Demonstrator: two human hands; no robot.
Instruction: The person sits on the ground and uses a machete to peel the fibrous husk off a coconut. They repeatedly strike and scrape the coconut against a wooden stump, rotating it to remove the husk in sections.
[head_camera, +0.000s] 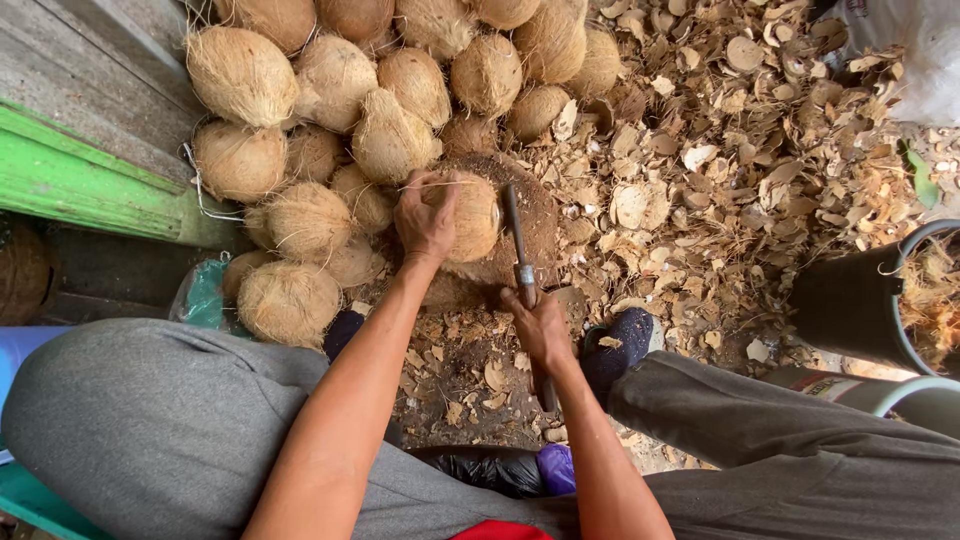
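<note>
The left hand (425, 215) is clamped over a husked coconut (468, 215), fingers curled across its top, pressing it down on a round wooden block (535, 215). The coconut sits under and just right of those fingers. The right hand (540, 325) is closed around the handle of a long blade (518, 250), whose flat lies just beside the coconut's right flank, reaching past the left fingertips. To work well here, I judge the left fingers should stay on the far side from the edge — the grip firm, the nut steady on the block — away from the pile of coconuts (330, 90).
</note>
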